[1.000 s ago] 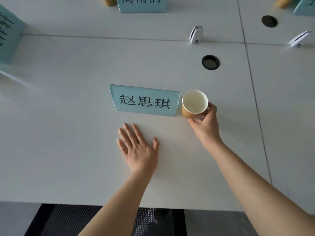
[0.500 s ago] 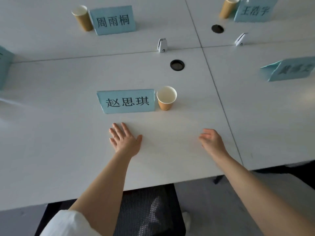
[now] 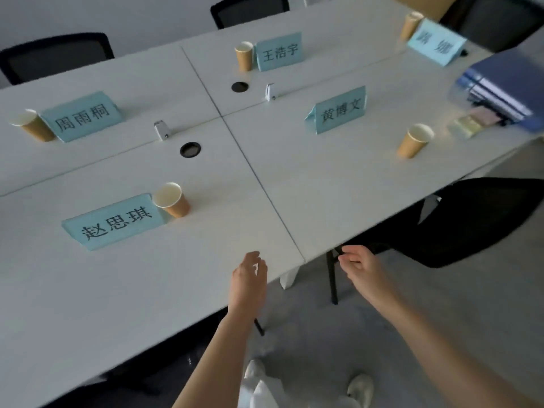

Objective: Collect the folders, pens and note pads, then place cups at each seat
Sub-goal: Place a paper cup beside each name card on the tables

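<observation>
I count 5 paper cups and 5 blue name cards on the white table (image 3: 294, 184). Taking the nearest card (image 3: 114, 222) as landmark: 1 cup (image 3: 172, 200) touches its right end and looks empty; cup 2 (image 3: 31, 125) stands far behind it to the left, cup 3 (image 3: 245, 55) far behind to the right, cup 4 (image 3: 413, 141) well to its right, cup 5 (image 3: 411, 24) farthest right. 1 stack of blue folders (image 3: 506, 89) lies far right, note pads (image 3: 474, 120) beside it. My left hand (image 3: 248, 279) and right hand (image 3: 360, 267) hang apart, fingers loosely curled, holding nothing, below-right of that card.
</observation>
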A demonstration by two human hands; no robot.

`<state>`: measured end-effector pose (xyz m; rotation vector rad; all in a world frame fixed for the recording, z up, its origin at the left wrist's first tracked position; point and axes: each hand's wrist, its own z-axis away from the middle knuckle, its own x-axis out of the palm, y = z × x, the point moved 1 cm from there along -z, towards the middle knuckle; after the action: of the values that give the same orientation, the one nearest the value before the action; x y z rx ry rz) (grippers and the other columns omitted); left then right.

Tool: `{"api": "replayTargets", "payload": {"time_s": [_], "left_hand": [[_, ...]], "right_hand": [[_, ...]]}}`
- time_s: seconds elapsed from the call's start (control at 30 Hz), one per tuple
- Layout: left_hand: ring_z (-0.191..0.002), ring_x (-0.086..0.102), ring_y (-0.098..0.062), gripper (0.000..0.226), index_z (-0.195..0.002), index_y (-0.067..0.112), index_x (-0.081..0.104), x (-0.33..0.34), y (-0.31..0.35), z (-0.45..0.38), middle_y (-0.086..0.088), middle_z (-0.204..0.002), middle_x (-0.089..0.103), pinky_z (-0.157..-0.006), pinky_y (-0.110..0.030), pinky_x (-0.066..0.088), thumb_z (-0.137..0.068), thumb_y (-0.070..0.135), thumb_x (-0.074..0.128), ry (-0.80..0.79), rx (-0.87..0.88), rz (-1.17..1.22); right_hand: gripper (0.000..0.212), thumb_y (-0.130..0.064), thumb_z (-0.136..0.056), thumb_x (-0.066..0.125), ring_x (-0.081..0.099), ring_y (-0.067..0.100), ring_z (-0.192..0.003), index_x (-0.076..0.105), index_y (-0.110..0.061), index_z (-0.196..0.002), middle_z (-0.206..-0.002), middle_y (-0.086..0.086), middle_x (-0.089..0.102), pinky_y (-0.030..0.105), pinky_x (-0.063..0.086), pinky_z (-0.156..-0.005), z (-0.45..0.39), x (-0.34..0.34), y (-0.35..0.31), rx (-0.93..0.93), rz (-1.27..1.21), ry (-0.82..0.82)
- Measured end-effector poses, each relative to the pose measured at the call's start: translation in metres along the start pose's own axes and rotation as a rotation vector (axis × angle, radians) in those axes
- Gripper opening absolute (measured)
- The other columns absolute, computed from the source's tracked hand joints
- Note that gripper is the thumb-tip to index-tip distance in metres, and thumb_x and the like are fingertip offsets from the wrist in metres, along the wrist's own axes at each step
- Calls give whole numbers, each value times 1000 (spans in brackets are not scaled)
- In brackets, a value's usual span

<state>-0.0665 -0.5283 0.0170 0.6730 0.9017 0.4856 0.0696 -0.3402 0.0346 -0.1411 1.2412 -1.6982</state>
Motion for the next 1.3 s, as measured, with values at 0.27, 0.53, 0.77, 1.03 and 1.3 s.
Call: {"api": "replayTargets", "payload": {"time_s": [0.27,0.53,0.77,1.03,1.3], "left_hand": [[-81,62,-13,25,-115,22,63,161,130,76,3,-89,69,-73,-35,51,-98,26,46,22,77,144],[-83,60,-9,26,-119,21,60,256,210,83,12,-85,68,-73,-36,52,-98,26,45,-24,118,81],[-74,58,-3,23,-118,22,58,299,257,26,15,-88,62,-56,-20,43,-98,25,47,15,100,82],[-75,58,-4,27,-122,20,57,329,292,-62,1,-106,66,-59,-26,47,-98,24,44,88,-22,97],[-87,56,-12,28,-123,19,56,341,305,-108,1,-110,62,-73,-28,42,-99,24,42,180,-116,35]], "right_hand": [[27,-27,-94,57,62,16,-104,56,-22,-120,-108,-5,63,41,50,-96,13,-182,71,-3,-95,110],[25,-22,-92,59,62,18,-104,60,-19,-117,-107,1,66,47,50,-97,-22,-294,102,2,-139,206],[24,-26,-91,60,63,11,-100,58,-28,-114,-104,-8,64,42,52,-92,-106,-338,78,-86,-104,148],[28,-26,-92,57,61,10,-101,57,-22,-120,-110,-3,63,32,51,-92,-215,-350,34,-74,-21,4],[42,-17,-86,66,61,15,-98,50,-19,-125,-110,-1,61,21,43,-75,-301,-341,9,-86,69,-114]]}}
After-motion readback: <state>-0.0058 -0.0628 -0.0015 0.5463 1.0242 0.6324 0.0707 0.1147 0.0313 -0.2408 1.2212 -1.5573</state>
